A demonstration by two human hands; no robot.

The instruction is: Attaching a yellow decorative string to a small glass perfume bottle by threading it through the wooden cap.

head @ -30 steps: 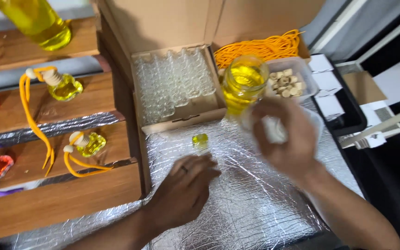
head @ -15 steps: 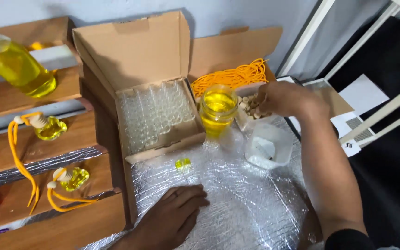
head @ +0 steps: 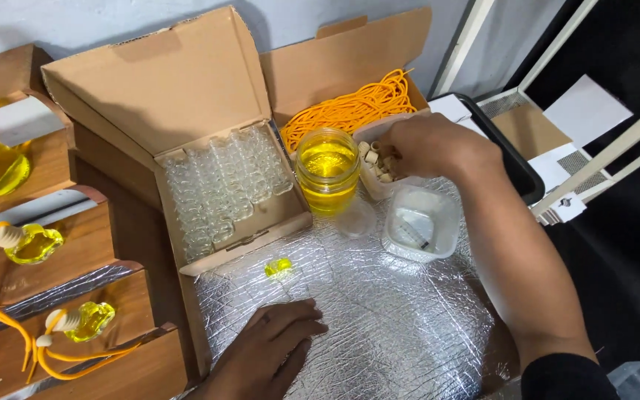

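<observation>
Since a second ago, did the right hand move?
Yes. The right hand went from above the jar of yellow liquid to behind and right of it, into the tub of small caps.

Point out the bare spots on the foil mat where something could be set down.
The silver foil mat is bare between the left hand, the small yellow bottle and the clear square tub. Toward the wall it is crowded: the jar of yellow liquid, the right hand in the cork tray, and the box of empty bottles.

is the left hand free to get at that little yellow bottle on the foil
Probably yes: the left hand lies flat on the foil, empty, with bare foil between it and the small yellow bottle.
</observation>
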